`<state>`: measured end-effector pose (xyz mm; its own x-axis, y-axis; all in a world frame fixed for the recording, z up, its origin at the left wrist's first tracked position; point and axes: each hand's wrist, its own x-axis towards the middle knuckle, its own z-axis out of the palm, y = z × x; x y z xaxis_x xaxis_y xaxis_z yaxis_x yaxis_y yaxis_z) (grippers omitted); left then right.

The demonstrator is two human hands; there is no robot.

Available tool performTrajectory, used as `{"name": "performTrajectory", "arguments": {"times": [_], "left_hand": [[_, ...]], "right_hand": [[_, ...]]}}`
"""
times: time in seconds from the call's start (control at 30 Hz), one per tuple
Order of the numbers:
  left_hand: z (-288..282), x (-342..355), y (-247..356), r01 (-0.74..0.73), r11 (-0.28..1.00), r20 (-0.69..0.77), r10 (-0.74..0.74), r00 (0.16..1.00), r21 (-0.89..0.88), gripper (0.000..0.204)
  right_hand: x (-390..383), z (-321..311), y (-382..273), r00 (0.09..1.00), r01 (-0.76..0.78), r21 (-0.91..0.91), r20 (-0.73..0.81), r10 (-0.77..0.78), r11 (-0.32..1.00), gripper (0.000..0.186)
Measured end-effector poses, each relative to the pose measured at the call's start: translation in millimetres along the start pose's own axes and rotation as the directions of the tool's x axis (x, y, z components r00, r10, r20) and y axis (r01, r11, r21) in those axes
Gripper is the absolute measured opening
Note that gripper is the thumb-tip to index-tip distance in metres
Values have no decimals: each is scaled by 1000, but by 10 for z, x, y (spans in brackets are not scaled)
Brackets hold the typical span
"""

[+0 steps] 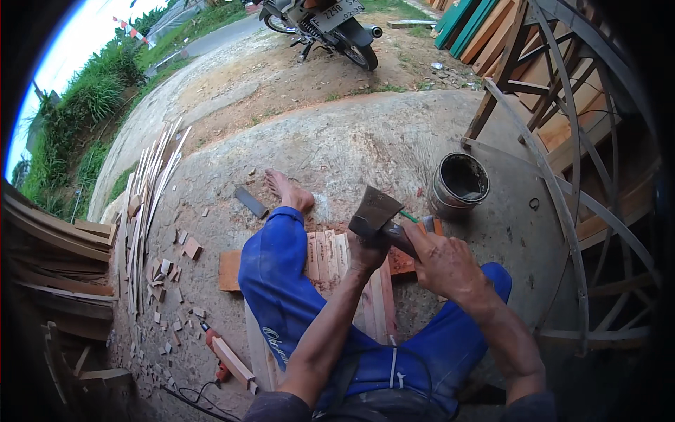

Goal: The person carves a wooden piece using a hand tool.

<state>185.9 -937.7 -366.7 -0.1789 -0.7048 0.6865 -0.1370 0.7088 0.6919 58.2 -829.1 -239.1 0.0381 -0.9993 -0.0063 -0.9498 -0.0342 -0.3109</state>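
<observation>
My right hand (448, 264) is wrapped round the short handle of a hatchet (380, 206), whose broad metal head points up and away to the left. Just under that head is my left hand (368, 254); the head covers its fingers, so I cannot tell what they hold. A thin green stick-like thing (408, 216) shows beside the hatchet head. Below both hands, between my blue-trousered legs, lie light wooden strips (327, 254) side by side. Beneath them a reddish wooden block (229, 271) runs crosswise.
A dark bucket (460, 184) stands at the right, near curved metal framework (576, 211). A flat grey bar (251, 202) lies by my bare foot. To the left are long thin strips (144, 204), wood offcuts (191, 247) and a red corded power tool (211, 337). A motorcycle (330, 32) is parked beyond.
</observation>
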Motion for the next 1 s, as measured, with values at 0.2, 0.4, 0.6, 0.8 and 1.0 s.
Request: {"name": "performTrajectory", "arguments": {"times": [0.2, 0.4, 0.6, 0.8, 1.0], "left_hand": [[2, 152, -700, 507, 828, 78, -504, 860, -238, 12], [85, 87, -320, 300, 953, 14, -300, 954, -46, 16], [-31, -344, -16, 128, 988, -44, -125, 991, 82, 27], [127, 238, -709, 468, 813, -23, -506, 862, -346, 15], [237, -225, -55, 127, 990, -123, -133, 983, -57, 11]], "right_hand": [[142, -677, -374, 883, 236, 298, -463, -76, 925, 60], [294, -594, -304, 662, 378, 281, -749, -45, 882, 56], [-46, 2, 4, 996, 79, 85, -56, -74, 993, 59], [319, -271, -267, 927, 140, 298, -374, -19, 944, 57], [-10, 75, 283, 993, 113, 88, 37, -116, 990, 58]]}}
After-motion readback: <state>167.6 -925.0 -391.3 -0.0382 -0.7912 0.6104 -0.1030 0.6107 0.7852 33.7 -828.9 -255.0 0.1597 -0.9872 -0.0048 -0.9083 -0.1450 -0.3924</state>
